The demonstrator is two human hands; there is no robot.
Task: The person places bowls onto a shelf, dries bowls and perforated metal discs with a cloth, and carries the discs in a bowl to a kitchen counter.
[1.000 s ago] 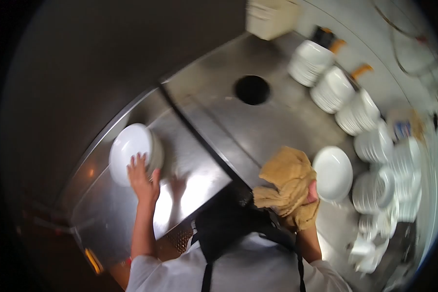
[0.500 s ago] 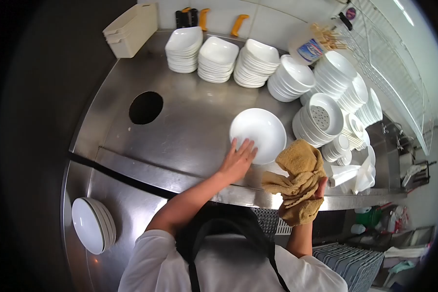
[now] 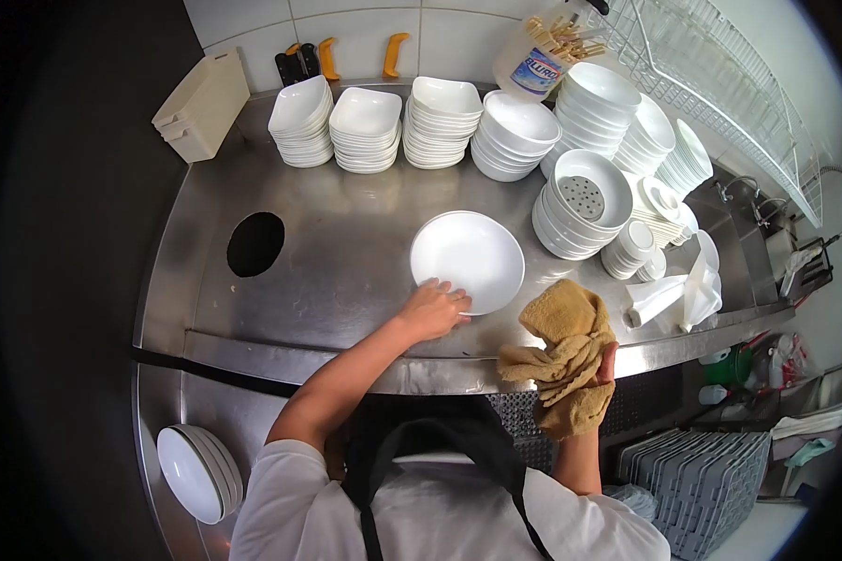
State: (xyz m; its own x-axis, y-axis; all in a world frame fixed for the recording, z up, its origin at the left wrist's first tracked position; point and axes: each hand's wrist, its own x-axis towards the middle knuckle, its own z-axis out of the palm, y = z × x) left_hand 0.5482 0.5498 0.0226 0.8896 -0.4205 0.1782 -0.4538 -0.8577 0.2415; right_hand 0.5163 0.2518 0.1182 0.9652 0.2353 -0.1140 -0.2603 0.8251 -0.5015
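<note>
A shallow white bowl (image 3: 477, 257) stands on the steel counter in front of me, and a second edge shows along its far rim. My left hand (image 3: 435, 309) grips its near left rim, with the fingers over the inner side. Just right of the bowl, my right hand (image 3: 607, 362) clutches a bunched brown towel (image 3: 566, 346), which hides most of that hand. The towel hangs over the counter's front edge, apart from the bowl.
Stacks of square white dishes (image 3: 366, 126) and round bowls (image 3: 515, 136) line the back. A strainer-like dish (image 3: 582, 197) tops another stack at right. The counter has a round hole (image 3: 255, 244). More bowls (image 3: 196, 474) lie lower left. A wire rack (image 3: 720, 93) hangs upper right.
My left hand has moved from lying inside the bowl to its near rim. The towel stays in my right hand. The camera view has shifted and turned slightly.
</note>
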